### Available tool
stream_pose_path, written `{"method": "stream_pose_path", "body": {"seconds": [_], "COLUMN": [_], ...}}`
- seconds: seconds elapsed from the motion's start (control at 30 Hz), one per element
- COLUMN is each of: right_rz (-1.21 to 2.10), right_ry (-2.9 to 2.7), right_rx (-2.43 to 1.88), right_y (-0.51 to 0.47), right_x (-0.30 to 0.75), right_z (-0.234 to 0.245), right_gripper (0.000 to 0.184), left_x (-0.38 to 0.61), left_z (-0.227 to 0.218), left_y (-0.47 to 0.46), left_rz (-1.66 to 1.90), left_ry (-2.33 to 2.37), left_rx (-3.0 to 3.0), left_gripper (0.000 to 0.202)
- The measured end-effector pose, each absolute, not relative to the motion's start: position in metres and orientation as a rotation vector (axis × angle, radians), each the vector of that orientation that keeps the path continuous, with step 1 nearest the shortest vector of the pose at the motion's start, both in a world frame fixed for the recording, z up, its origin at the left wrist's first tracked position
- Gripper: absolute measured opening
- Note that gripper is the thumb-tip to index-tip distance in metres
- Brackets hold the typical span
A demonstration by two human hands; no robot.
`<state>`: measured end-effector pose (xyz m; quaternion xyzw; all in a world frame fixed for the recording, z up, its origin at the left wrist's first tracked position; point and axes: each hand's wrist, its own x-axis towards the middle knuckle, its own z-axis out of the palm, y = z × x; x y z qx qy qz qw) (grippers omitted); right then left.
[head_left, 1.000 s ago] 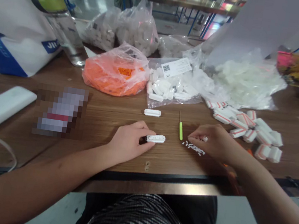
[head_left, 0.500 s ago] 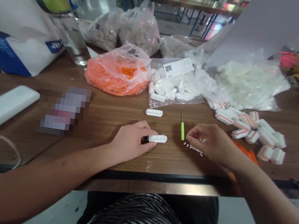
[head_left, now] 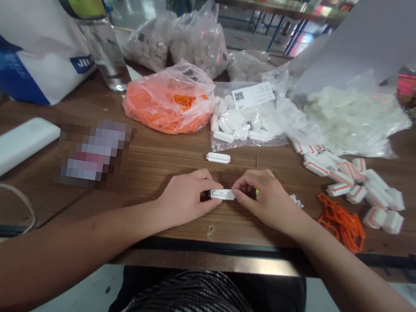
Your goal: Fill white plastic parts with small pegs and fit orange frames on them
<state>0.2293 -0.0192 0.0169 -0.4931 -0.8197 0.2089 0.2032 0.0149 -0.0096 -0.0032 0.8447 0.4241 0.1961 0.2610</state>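
My left hand (head_left: 183, 194) grips a small white plastic housing (head_left: 222, 194) by its left end, between thumb and fingers. The housing lies long side across, with tiny openings along its top. My right hand (head_left: 273, 202) is pinched at the housing's right end; whatever sits between its fingertips is too small to make out. Behind that hand a thin tool shows its metal shaft (head_left: 257, 162), with most of its green handle hidden. Another white housing (head_left: 218, 157) rests just beyond. Tiny white pieces (head_left: 296, 201) lie to the right, partly behind my right hand.
Orange frame-like parts (head_left: 341, 223) and white blocks with orange seams (head_left: 367, 190) lie at right. Behind stand a bag of orange parts (head_left: 167, 103), a bag of white housings (head_left: 246, 122) and a bottle (head_left: 103, 46). A white power bank (head_left: 9, 147) is at left.
My right hand has moved left from the tiny white pieces to the housing's right end, now covering much of the green-handled tool. My left hand keeps its hold; the view shifts slightly.
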Motion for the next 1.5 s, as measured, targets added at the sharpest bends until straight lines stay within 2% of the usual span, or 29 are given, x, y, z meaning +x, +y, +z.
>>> {"method": "stream_pose_path", "body": {"seconds": [0.13,0.33,0.4,0.5,0.67,0.77,1.07,1.3,1.5], "right_rz": [0.359,-0.246,-0.299,-0.077,0.274,0.403,0.114,0.544,0.460], "right_ry": [-2.432,-2.671,-2.678,-2.581,-2.214,-2.260,-2.517,-2.202,-2.325], "right_rx": [-1.315,-1.126,-1.106,-1.174,-1.559,-1.692,-1.631,-1.731,-1.647], "right_y": [-0.023,-0.037,-0.040,-0.040,-0.037,-0.040,-0.043,-0.031,-0.028], "right_x": [0.227,0.221,0.221,0.231,0.269,0.284,0.270,0.286,0.291], "right_z": [0.021,0.018,0.018,0.022,0.030,0.027,0.015,0.017,0.014], "right_gripper": [0.014,0.028,0.029,0.027,0.019,0.019,0.020,0.019,0.013], "left_x": [0.016,0.017,0.017,0.017,0.015,0.015,0.015,0.015,0.015], "left_z": [-0.003,-0.002,-0.001,-0.002,-0.004,-0.004,-0.004,-0.005,-0.002], "left_y": [-0.010,-0.011,-0.011,-0.011,-0.009,-0.009,-0.009,-0.009,-0.009], "left_rz": [0.536,0.542,0.545,0.542,0.532,0.528,0.537,0.546,0.535], "left_ry": [1.158,1.180,1.185,1.186,1.181,1.177,1.165,1.159,1.161], "left_rx": [2.287,2.273,2.268,2.261,2.258,2.246,2.280,2.269,2.256], "left_gripper": [0.021,0.019,0.018,0.019,0.021,0.022,0.021,0.023,0.021]}}
